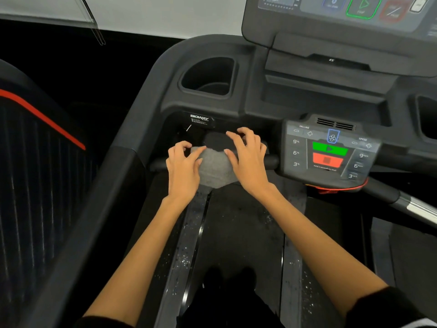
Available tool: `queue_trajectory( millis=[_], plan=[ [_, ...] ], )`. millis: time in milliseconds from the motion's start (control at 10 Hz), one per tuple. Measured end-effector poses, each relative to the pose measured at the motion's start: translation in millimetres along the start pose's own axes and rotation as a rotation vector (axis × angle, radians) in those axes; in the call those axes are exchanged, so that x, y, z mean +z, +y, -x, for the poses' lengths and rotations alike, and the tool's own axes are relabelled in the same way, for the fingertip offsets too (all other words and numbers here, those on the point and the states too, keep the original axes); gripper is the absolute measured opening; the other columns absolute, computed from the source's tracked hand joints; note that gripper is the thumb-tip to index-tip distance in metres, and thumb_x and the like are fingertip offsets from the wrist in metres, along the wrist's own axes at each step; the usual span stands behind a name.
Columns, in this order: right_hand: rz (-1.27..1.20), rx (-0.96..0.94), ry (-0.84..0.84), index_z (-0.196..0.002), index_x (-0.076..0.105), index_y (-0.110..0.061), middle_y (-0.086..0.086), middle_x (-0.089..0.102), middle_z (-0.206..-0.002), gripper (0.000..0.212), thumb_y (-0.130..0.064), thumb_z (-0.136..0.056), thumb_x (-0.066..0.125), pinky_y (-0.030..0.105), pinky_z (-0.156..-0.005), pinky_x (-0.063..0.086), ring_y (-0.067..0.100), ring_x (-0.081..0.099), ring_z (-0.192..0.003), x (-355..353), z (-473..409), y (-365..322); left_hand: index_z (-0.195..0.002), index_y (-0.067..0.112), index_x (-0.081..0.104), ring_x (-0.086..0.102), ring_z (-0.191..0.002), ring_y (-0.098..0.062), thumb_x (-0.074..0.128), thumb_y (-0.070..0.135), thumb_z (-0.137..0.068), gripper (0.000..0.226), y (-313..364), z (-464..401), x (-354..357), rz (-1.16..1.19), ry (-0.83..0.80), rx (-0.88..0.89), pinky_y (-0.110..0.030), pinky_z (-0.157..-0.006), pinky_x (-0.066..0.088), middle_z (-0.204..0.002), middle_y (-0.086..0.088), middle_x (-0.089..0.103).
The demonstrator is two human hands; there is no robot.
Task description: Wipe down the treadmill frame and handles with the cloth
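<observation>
A grey cloth (216,165) is draped over the treadmill's black front handle bar (272,160), hanging down on my side. My left hand (183,165) rests at the cloth's left edge, its index finger lying on the fabric and its other fingers loosely curled. At the right edge, my right hand (247,155) has spread, bent fingers hovering over the top of the cloth and its thumb touching it. Neither hand plainly grips it. The dark grey treadmill frame (132,129) curves around to the left side rail.
A control panel (327,152) with green and red buttons sits just right of my hands. A cup holder (209,75) is behind, and the main console (343,13) above. A silver-ended handle (411,204) juts at right. Another machine with a red stripe (42,114) stands at left.
</observation>
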State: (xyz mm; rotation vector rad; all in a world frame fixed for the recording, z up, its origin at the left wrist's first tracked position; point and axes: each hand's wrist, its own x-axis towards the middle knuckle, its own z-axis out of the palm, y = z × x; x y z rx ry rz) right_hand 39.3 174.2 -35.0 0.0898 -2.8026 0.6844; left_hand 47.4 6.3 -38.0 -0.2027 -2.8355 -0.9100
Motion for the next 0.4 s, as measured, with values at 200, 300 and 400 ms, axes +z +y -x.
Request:
queue_trajectory(
  millis=[200, 300, 400],
  plan=[
    [0.113, -0.085, -0.035, -0.111, 0.069, -0.019, -0.002, 0.069, -0.106, 0.042, -0.038, -0.100, 0.034, 0.048, -0.099, 0.031, 0.019, 0.062, -0.100, 5.8, 9.6, 8.4, -0.134, 0.018, 0.052, 0.026, -0.141, -0.019, 0.039, 0.018, -0.102, 0.035, -10.3, -4.2, 3.4, -0.021, -0.173, 0.037, -0.049, -0.115, -0.008, -0.139, -0.001, 0.049],
    [0.154, -0.102, -0.056, -0.108, 0.069, -0.020, -0.002, 0.070, -0.101, 0.046, -0.039, -0.100, 0.028, 0.047, -0.100, 0.027, 0.019, 0.063, -0.093, 8.3, 14.0, 11.7, -0.135, 0.022, 0.050, 0.031, -0.137, -0.018, 0.035, 0.022, -0.103, 0.036, -13.7, -3.0, 1.4, 0.000, -0.218, 0.041, -0.050, -0.114, -0.011, -0.135, 0.003, 0.053],
    [0.123, -0.084, -0.051, -0.114, 0.067, -0.017, -0.001, 0.069, -0.107, 0.046, -0.041, -0.099, 0.031, 0.050, -0.102, 0.029, 0.020, 0.062, -0.103, 2.7, 9.5, 8.3, -0.135, 0.021, 0.051, 0.032, -0.136, -0.016, 0.037, 0.024, -0.103, 0.035, -7.6, -7.8, -5.3, 0.000, -0.202, 0.045, -0.051, -0.114, -0.009, -0.135, 0.002, 0.052]
  ],
)
